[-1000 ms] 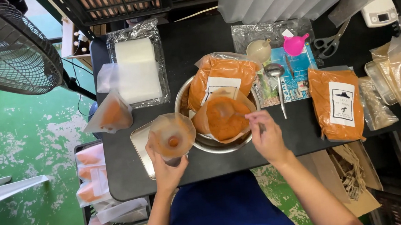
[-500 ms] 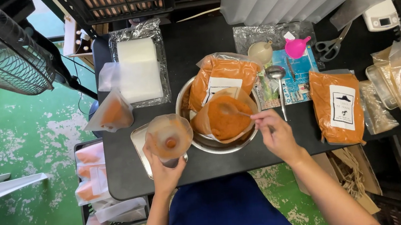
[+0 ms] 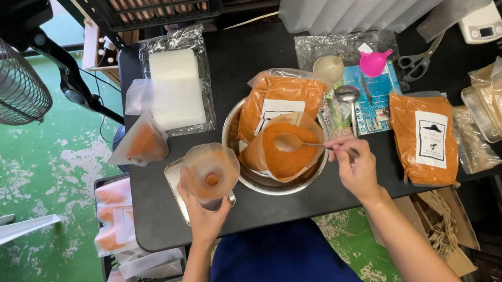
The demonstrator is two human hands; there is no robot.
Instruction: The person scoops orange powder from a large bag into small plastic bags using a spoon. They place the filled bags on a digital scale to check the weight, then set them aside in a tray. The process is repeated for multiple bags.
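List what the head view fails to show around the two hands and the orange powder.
- Container under the funnel: hidden by the funnel and the left hand.
- Spoon handle end: covered by the right hand.
- Steel bowl contents: hidden beneath the open powder bag.

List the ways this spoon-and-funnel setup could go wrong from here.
1. The spoon in the right hand sits in the open bag of orange powder; carried across the gap to the funnel, it could spill onto the black table.
2. The funnel, steadied only by the left hand, could tip.
3. Powder already sits at the funnel's neck and may clog.
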